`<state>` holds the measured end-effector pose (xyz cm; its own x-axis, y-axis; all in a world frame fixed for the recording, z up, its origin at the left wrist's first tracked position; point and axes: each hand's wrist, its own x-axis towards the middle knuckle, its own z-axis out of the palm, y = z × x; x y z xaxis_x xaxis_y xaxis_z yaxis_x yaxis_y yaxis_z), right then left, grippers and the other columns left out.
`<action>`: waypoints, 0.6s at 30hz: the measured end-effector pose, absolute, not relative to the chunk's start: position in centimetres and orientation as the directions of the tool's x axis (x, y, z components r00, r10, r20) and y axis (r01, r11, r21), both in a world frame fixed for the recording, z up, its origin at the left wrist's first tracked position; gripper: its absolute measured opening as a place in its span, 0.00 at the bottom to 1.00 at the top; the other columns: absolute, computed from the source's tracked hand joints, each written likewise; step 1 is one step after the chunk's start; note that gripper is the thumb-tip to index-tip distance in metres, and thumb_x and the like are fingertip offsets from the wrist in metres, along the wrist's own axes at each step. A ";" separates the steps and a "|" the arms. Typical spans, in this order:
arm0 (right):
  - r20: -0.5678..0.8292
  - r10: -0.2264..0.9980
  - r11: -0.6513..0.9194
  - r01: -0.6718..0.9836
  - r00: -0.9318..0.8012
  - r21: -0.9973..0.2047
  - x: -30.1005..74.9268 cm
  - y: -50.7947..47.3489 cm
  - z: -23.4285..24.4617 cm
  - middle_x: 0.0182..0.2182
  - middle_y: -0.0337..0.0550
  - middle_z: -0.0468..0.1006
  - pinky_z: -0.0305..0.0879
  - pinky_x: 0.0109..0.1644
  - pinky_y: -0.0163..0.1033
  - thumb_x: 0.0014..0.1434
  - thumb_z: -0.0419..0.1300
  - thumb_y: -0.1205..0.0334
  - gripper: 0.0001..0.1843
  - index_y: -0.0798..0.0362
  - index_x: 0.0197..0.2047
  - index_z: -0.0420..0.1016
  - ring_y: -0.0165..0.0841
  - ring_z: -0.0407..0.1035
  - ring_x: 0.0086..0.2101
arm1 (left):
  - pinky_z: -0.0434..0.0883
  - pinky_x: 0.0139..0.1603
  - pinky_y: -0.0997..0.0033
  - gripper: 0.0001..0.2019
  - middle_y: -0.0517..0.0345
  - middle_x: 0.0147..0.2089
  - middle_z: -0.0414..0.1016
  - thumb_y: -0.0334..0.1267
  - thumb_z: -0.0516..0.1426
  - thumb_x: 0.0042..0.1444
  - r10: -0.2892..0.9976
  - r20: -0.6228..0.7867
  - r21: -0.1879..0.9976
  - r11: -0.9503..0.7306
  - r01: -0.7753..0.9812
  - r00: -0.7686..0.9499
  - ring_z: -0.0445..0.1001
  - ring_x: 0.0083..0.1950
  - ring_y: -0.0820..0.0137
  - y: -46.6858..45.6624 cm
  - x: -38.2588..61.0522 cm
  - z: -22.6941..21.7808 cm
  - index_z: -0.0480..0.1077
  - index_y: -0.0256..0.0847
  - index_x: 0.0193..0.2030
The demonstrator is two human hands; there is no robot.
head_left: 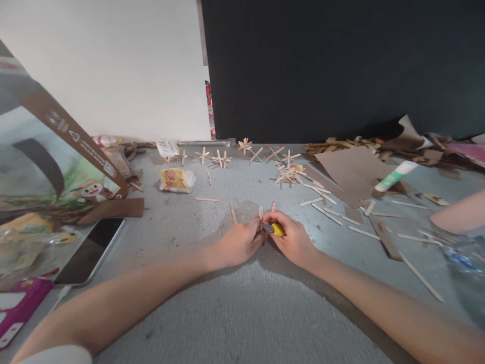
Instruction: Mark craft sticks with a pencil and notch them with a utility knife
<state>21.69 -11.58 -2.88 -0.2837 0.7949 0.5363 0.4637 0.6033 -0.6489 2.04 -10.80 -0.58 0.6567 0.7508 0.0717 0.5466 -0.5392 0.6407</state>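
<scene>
My left hand [238,243] and my right hand [293,239] meet at the middle of the grey table [242,313]. My right hand is closed around a small yellow tool with a grey tip [276,229]. My left hand pinches thin wooden sticks [261,215] that poke up between the two hands, one of them reddish. A loose craft stick [233,213] lies just left of my left hand. Several finished stick stars [222,158] sit in a row at the table's far edge.
A printed cardboard box [56,167] and a dark phone [89,251] lie at left, a wrapped snack [177,179] beyond them. Loose sticks, brown card sheets [354,172] and a white-green glue tube [396,176] are at right. Another person's arm [458,215] enters at far right.
</scene>
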 end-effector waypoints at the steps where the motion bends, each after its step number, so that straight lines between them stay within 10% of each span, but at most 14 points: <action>1: 0.531 0.797 0.601 0.461 -0.288 -0.653 21.7 -11.6 -2.8 0.36 0.41 0.82 0.70 0.37 0.36 0.60 0.56 0.69 0.10 0.48 0.44 0.71 0.34 0.76 0.32 | 0.63 0.29 0.70 0.11 0.57 0.31 0.74 0.39 0.45 0.70 0.751 0.077 0.643 -0.540 0.543 0.656 0.72 0.28 0.67 -10.8 2.0 -0.6 0.64 0.38 0.51; 18: 0.452 0.859 0.512 0.440 -0.242 -0.737 21.7 -11.9 -2.4 0.30 0.38 0.80 0.69 0.35 0.37 0.68 0.56 0.59 0.02 0.47 0.42 0.68 0.35 0.75 0.28 | 0.66 0.30 0.71 0.12 0.56 0.31 0.74 0.36 0.43 0.72 0.706 0.196 0.603 -0.634 0.484 0.680 0.71 0.27 0.71 -10.5 1.8 -1.0 0.66 0.40 0.40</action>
